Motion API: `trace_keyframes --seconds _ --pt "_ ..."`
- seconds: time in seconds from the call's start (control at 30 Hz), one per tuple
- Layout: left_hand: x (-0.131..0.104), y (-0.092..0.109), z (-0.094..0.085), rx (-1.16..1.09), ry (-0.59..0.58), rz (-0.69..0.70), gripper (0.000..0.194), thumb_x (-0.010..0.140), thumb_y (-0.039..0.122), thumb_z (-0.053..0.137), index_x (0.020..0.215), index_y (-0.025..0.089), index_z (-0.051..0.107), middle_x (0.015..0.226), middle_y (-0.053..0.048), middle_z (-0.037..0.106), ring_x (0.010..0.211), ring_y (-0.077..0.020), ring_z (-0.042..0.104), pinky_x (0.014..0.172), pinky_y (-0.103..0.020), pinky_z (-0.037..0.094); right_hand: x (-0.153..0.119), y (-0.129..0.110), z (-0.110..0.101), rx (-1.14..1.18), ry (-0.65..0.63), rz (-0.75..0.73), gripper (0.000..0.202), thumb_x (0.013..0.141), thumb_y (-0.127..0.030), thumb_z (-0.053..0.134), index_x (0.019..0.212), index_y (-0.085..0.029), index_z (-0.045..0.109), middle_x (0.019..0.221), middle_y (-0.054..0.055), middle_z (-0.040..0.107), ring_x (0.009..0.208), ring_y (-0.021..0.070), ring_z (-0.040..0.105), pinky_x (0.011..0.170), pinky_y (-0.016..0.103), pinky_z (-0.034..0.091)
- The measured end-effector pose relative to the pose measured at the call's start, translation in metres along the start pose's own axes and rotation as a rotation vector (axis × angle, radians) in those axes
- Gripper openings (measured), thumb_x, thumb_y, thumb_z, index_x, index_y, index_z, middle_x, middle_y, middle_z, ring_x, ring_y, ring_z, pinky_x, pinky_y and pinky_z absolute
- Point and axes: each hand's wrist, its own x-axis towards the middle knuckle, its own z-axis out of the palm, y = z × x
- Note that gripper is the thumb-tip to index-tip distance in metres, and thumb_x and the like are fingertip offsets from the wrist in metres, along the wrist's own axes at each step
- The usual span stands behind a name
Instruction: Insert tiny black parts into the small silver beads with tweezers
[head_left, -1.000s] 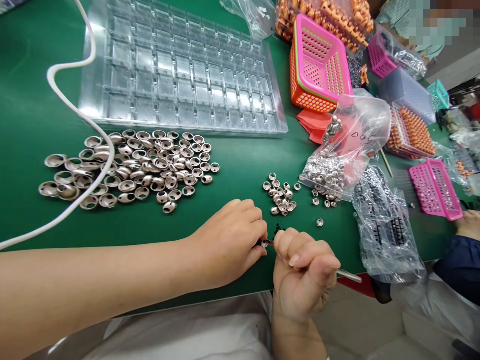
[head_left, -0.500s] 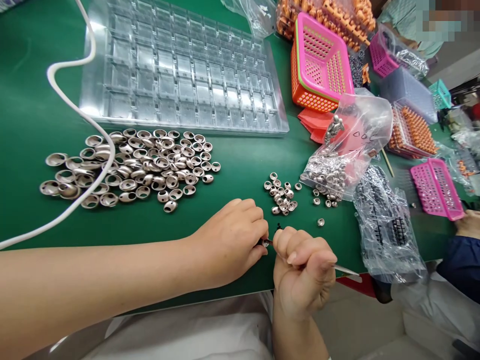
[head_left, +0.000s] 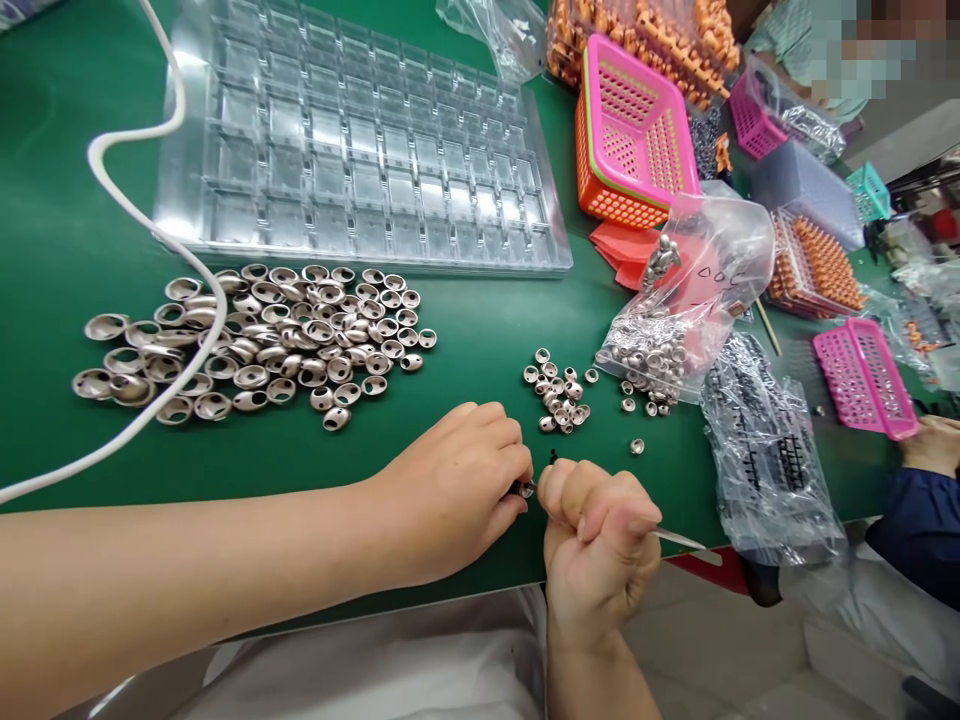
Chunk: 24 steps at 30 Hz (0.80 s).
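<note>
Green tabletop (head_left: pixel 480 330) bears a bag (head_left: pixel 752 228) marked, seemingly, "OOC"; left hand (head_left: pixel 465 485) pinches a metal part (head_left: pixel 526 490), right hand (head_left: pixel 600 535) clasps a rod (head_left: pixel 681 540).

Bare green table (head_left: pixel 480 345) opens a lane between the large ring pile (head_left: pixel 319 330) and the small ring pile (head_left: pixel 559 400), back to the clear tray (head_left: pixel 375 150). The white cable (head_left: pixel 220 305) lies across the large ring pile. Rightward, the plastic bag (head_left: pixel 720 260) and stacked baskets (head_left: pixel 619 203) crowd the way. Left hand (head_left: pixel 469 485) and right hand (head_left: pixel 604 520) seem to leave little gap.
</note>
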Motion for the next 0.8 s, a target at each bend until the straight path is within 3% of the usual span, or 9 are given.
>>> trace_keyframes --seconds 0.17,0.37,0.8 --pt "-0.0004 -0.0004 0.0012 -0.006 0.009 0.01 0.009 0.09 0.016 0.064 0.085 0.017 0.071 0.086 -0.004 0.064 0.088 -0.0218 0.054 0.077 -0.037 0.039 -0.0005 -0.0008 -0.0003 -0.04 -0.048 -0.005 0.047 0.105 -0.043 0.04 0.064 -0.022 0.038 0.055 -0.008 0.027 0.047 0.009 0.033 0.048 0.025 0.03" --pt "-0.0004 -0.0006 0.0022 -0.005 0.007 0.004 0.008 0.09 0.016 0.066 0.087 0.016 0.073 0.086 -0.004 0.064 0.088 -0.0225 0.054 0.077 -0.038 0.04 0.0015 0.0022 -0.0049 0.026 0.01 0.072 0.046 0.106 -0.044 0.036 0.066 -0.022 0.037 0.057 -0.007 0.028 0.048 0.0092 0.034 0.048 0.025 0.031" --pt "0.0002 -0.0001 0.0021 -0.009 0.014 0.007 0.006 0.089 0.015 0.067 0.088 0.016 0.073 0.087 -0.004 0.065 0.09 -0.0223 0.055 0.08 -0.038 0.041 -0.0032 0.0036 -0.0079 0.122 0.036 0.036 0.045 0.106 -0.043 0.036 0.067 -0.021 0.037 0.059 -0.007 0.027 0.049 0.0097 0.032 0.05 0.026 0.03"
